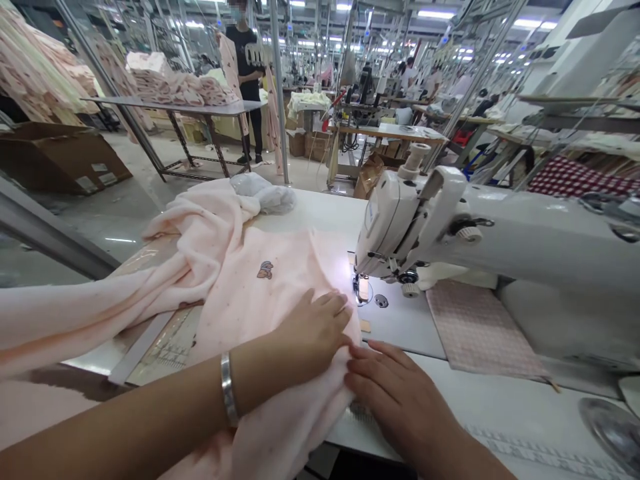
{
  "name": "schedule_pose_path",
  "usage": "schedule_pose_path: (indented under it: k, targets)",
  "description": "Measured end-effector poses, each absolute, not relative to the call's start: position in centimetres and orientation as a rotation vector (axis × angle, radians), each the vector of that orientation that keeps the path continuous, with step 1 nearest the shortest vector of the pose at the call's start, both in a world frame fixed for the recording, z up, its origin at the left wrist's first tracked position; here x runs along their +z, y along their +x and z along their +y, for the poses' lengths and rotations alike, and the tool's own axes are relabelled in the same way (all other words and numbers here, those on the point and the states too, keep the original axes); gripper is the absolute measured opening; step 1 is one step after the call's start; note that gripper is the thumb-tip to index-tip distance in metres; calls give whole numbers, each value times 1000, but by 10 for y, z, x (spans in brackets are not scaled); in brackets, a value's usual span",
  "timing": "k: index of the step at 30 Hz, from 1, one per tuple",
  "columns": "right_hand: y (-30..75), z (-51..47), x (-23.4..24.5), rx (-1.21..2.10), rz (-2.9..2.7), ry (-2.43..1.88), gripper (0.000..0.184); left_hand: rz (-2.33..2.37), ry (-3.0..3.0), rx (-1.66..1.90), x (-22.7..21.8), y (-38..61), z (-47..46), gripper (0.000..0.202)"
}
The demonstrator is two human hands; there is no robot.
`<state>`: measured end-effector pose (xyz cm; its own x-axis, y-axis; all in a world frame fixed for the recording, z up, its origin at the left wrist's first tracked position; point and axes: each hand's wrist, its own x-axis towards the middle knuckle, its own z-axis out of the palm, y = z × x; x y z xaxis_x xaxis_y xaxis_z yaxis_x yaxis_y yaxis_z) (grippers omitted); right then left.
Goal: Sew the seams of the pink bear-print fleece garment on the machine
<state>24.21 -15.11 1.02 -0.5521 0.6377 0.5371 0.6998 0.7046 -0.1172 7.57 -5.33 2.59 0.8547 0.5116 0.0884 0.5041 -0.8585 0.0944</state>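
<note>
A pale pink fleece garment piece (235, 307) with a small embroidered bear (265, 270) lies across the sewing table, its right edge beside the needle of a white sewing machine (400, 207). My left hand (315, 327) rests flat on the fabric just left of the lit presser foot (361, 288), fingers forward and slightly bent. Closer to me, my right hand (400, 393) has its fingers closed on the fabric's right edge, with the thumb hidden. The two hands nearly touch at the cloth edge.
A pink checked cloth (480, 327) lies under the machine arm. A clear plastic bundle (265, 193) sits at the table's back edge. Beyond stand a metal post (279, 93), a table with folded garments (170, 83), a cardboard box (60, 157) and a person (245, 80).
</note>
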Motion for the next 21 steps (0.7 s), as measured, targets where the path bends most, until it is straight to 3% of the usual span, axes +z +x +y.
schedule_pose_path:
  k: [2,5,21]
  targets:
    - [246,-145,12,-150,-2380,-988,27,770,2945,228,20,67,-51,43]
    - [250,-136,14,-189,-2397,-970,28,717,2899,284,17,64,-38,48]
    - [255,-121,2,-225,-2389,-1003,24,615,2880,327,12,68,-11,32]
